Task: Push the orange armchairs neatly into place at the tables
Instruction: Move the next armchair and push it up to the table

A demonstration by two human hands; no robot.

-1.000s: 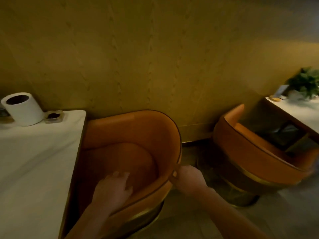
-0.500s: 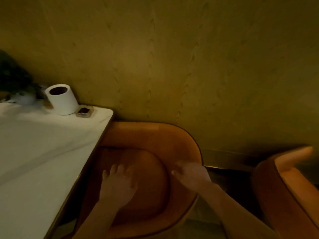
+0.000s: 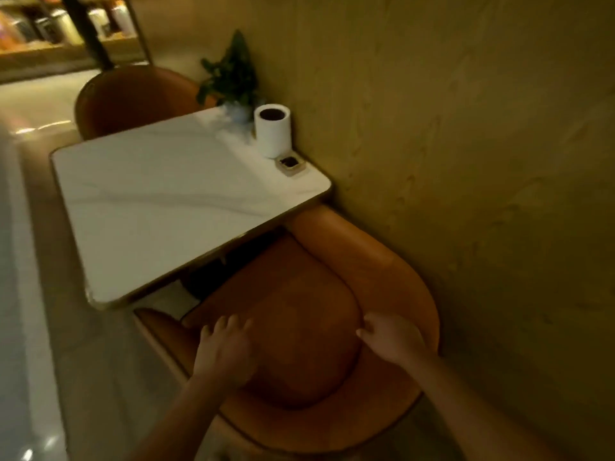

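— Where was the chair when you looked?

— The orange armchair [image 3: 299, 327] sat right under my hands, its front edge tucked just below the near edge of the desk [image 3: 159, 201], its curved back close to the wall [image 3: 482, 161] on the right.

— And your hands?

— My left hand [image 3: 226, 351] lay palm down on the seat cushion, fingers [image 3: 219, 327] spread and pointing toward the desk. My right hand [image 3: 392, 337] rested where the cushion met the inner backrest, fingers [image 3: 366, 331] loosely curled against the padding. I could not tell whether they pinched anything; they seemed only to press.

— What lay beyond your fingertips?

— Past them, the white desk top. At its far corner by the wall stood a white cylindrical holder [image 3: 273, 131], with a small square dish [image 3: 291, 164] just beside it on the near side, and a potted plant [image 3: 233, 78] behind. Across the desk a second orange armchair [image 3: 133, 98] faced mine. Farther off, blurred shelving [image 3: 50, 24] showed at top left, above a pale glossy floor [image 3: 30, 294].
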